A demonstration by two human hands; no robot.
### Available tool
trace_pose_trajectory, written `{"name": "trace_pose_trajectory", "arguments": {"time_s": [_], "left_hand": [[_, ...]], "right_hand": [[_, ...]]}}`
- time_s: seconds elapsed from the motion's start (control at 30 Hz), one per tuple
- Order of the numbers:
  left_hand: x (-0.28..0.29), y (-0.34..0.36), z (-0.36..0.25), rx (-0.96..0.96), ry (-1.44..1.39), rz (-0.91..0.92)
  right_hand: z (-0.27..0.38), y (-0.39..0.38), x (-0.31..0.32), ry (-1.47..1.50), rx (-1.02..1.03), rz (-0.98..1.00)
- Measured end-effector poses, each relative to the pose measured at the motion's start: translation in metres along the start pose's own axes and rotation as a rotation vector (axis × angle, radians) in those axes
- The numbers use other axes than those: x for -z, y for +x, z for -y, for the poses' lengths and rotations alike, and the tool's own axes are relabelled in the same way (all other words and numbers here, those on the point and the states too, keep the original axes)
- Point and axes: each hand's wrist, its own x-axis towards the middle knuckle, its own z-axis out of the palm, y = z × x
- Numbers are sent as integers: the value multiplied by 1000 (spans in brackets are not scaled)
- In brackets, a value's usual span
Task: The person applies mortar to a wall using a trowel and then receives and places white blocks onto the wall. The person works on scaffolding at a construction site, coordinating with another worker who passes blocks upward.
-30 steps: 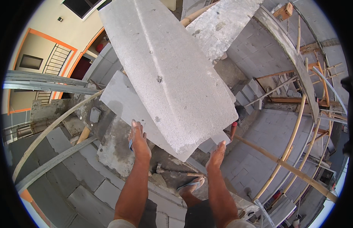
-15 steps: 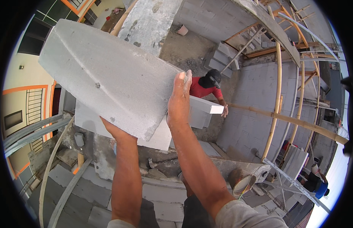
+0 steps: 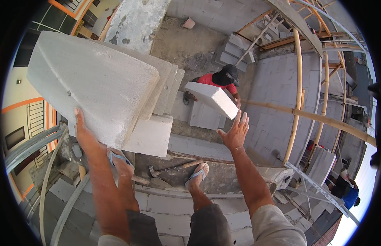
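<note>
A large grey lightweight concrete block (image 3: 96, 82) lies at the left on top of several similar blocks (image 3: 151, 137). My left hand (image 3: 87, 133) is at its near edge, thumb against the face; the other fingers are mostly hidden by the block. My right hand (image 3: 235, 132) reaches out with its fingers spread, holding nothing. Just beyond it another pale block (image 3: 215, 98) is raised and tilted, apart from my fingers. Behind that block a co-worker (image 3: 221, 80) in a red shirt and dark head covering stands below, an arm close to it; whether they still grip it I cannot tell.
A hammer (image 3: 174, 167) lies on the ledge by my sandalled feet (image 3: 197, 176). Bamboo poles (image 3: 300, 102) and a horizontal pole (image 3: 276, 108) stand at the right. More blocks (image 3: 233, 51) are stacked below. Another person (image 3: 348, 194) is far right.
The large block has moved left and sits on the stack. My right hand has let go of it and moved right, opening. The co-worker's block has risen and tilted toward me.
</note>
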Motion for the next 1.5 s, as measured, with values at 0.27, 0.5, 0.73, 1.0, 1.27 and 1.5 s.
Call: {"name": "trace_pose_trajectory", "arguments": {"time_s": [0.27, 0.5, 0.73, 1.0, 1.27, 1.5], "left_hand": [[2, 3, 3, -124, 55, 134], [18, 17, 10, -107, 100, 92], [16, 4, -7, -69, 214, 82], [87, -147, 144, 500, 149, -53], [138, -273, 335, 792, 495, 197], [180, -169, 193, 677, 948, 23]], "right_hand": [[27, 102, -5, -104, -48, -63], [0, 98, 66, 115, 8, -77], [9, 10, 168, 138, 3, -93], [23, -102, 409, 359, -14, -87], [34, -179, 517, 474, -343, 151], [22, -208, 426, 734, -528, 425]]}}
